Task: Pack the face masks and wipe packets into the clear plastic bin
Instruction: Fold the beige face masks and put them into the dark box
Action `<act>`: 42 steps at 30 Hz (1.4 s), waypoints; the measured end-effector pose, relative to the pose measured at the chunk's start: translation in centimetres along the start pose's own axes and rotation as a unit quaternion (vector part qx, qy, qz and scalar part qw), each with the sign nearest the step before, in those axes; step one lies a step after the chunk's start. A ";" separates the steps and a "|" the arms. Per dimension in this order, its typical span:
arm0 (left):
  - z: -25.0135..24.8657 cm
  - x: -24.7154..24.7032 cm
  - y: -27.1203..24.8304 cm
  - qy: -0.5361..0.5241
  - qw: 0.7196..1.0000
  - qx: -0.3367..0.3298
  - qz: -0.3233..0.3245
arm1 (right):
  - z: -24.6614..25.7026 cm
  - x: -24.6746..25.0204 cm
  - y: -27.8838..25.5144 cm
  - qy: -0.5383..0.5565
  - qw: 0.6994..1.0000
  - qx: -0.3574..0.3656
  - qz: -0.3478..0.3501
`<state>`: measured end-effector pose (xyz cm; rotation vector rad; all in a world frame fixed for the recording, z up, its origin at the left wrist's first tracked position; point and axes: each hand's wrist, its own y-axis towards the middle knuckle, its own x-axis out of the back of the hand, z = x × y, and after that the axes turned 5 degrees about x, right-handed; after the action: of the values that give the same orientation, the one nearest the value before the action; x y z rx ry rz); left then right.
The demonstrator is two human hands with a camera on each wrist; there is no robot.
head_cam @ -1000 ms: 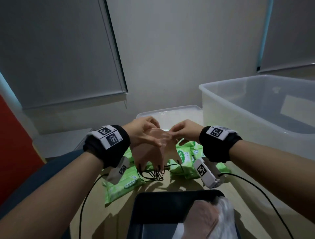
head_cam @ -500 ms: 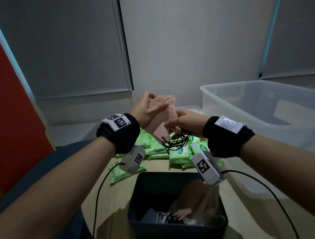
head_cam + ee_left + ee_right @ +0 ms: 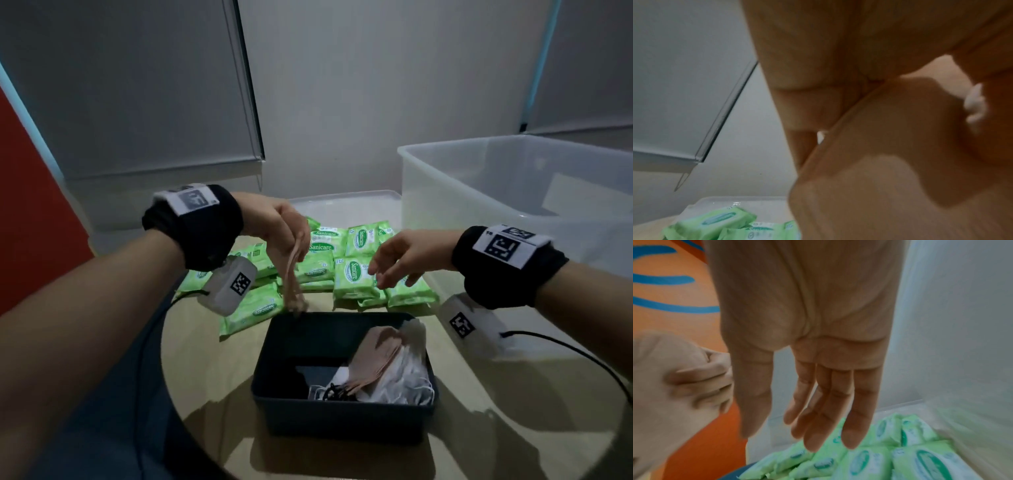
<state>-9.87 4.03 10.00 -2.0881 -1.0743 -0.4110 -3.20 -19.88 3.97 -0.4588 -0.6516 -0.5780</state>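
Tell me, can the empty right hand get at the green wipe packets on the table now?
Probably yes. The right hand is open, holds nothing and hovers just above the green wipe packets; nothing lies between them. The left hand holds a beige mask off to the side.

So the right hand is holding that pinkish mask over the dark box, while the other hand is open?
Not quite: the left hand holds the pinkish mask over the dark box, and the right hand is the open one. The head view shows it.
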 end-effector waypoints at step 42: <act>-1.2 -13.0 9.6 0.505 0.842 0.095 -0.167 | -4.3 -3.7 0.7 0.020 0.992 -0.125 0.007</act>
<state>-9.86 -7.79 -1.05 -1.1691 -0.7433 -1.3307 -3.36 -20.50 -1.73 -0.6835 -0.5404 -0.6574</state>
